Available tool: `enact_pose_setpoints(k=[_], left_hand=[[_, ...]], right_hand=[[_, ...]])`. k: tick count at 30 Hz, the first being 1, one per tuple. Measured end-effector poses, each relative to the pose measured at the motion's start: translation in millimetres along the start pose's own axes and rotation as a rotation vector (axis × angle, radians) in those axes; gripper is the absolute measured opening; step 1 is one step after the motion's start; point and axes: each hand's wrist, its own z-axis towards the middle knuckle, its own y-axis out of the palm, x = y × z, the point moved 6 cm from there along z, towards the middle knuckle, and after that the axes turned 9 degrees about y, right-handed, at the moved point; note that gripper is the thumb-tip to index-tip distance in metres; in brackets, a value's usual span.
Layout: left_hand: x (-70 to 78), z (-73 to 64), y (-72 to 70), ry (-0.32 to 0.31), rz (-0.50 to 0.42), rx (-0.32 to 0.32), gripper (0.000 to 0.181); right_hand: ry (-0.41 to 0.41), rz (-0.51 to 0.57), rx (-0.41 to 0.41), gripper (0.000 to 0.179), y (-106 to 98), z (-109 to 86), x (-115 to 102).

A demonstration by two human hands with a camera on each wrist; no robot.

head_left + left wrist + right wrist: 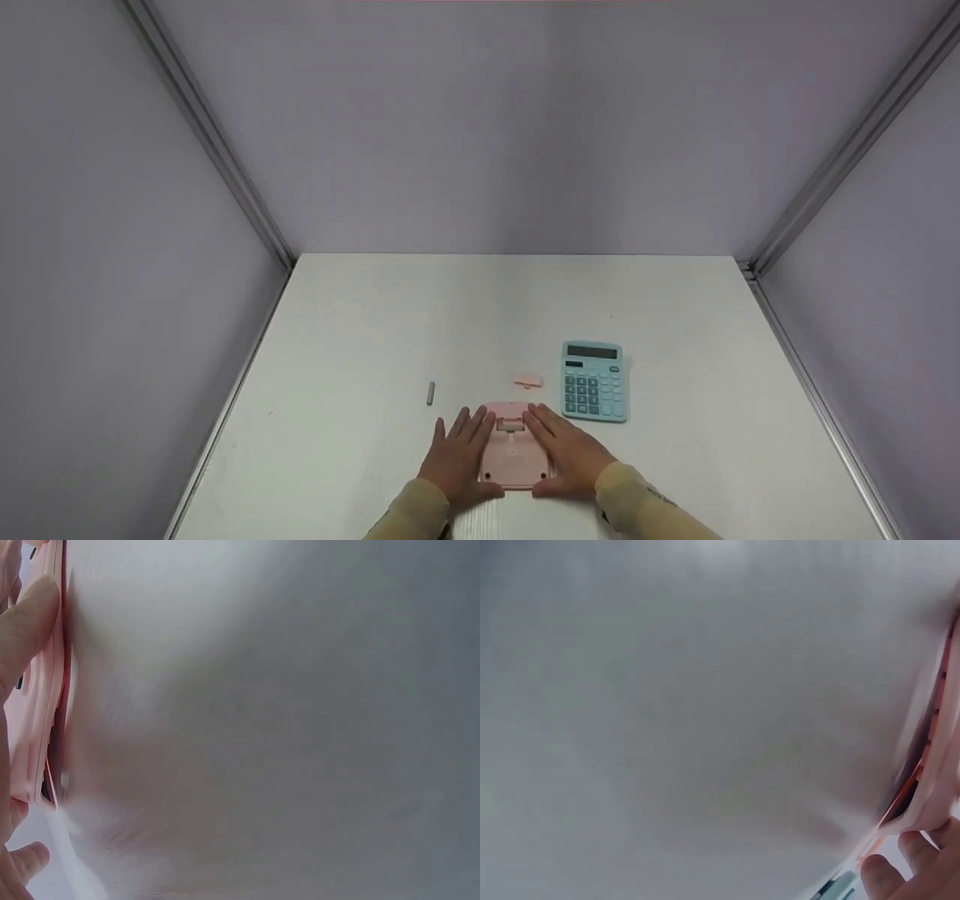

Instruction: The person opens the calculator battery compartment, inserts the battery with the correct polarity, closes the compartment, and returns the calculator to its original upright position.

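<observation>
A pink calculator [514, 456] lies back side up near the front of the table, its battery slot [511, 425] uncovered at the far end. Along its left side lies my left hand [461, 454], fingers straight and pointing away, thumb at the near edge. My right hand [574, 456] mirrors it on the right side, fingertips on the far corner. In the left wrist view the thumb [34, 615] presses the casing's edge. Fingertips [915, 847] touch the casing's corner in the right wrist view. The calculator's keys face down, hidden.
Beyond the pink calculator lies a small pink battery cover [528, 381]. To its left is a thin grey battery [430, 394]. A blue calculator [593, 381] lies face up just right of the cover. Grey panels [510, 127] wall in the white table [337, 337].
</observation>
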Motion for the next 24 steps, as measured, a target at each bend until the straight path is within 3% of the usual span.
enact_pose_setpoints(k=[4,8,16,19,24], left_hand=[[-0.5,-1.9,0.5,0.007,0.014,0.000,0.126],[-7.0,-4.5,2.0,0.000,-0.013,0.041,0.126],[-47.6,-14.6,-8.9,-0.082,-0.038,0.217,0.111],[-64.4,-17.0,-15.1,-0.132,-0.036,0.243,0.109],[-86.3,-19.9,-19.7,-0.202,-0.053,0.236,0.105]], right_hand=[[0.010,0.007,-0.012,0.121,1.9,1.0,0.7],[0.029,0.027,-0.024,0.122,2.8,2.0,1.6],[0.078,0.069,-0.049,0.126,4.6,3.3,3.6],[0.083,0.078,-0.047,0.125,4.0,3.1,3.6],[0.079,0.062,-0.039,0.125,3.9,2.8,3.4]])
